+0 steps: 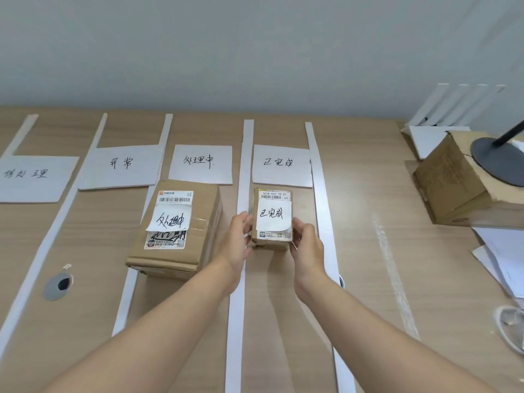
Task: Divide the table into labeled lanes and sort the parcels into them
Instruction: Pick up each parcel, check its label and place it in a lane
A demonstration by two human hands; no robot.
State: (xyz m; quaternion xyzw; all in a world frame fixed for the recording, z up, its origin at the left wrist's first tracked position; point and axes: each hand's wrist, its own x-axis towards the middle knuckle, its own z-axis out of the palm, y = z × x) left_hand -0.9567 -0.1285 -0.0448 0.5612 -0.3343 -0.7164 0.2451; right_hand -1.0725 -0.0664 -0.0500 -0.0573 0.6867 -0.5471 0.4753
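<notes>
The left hand (237, 241) and right hand (308, 246) grip the small parcel (273, 219) with curled fingers on its left and right sides. The parcel is between 2 white strips (244, 165), just near of the 已完成 card (280, 165).

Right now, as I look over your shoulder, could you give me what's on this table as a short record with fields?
Lane signs: 待处理 sign, 异常 sign, 处理中 sign, 已完成 sign
Dividers: white strips running front to back
Small parcel: note reads 已完成, in the lane under the matching sign
Hands: left hand and right hand grip its sides
Large parcel: note reads 处理中, below that sign
Right edge: cardboard box under a lamp base
</notes>
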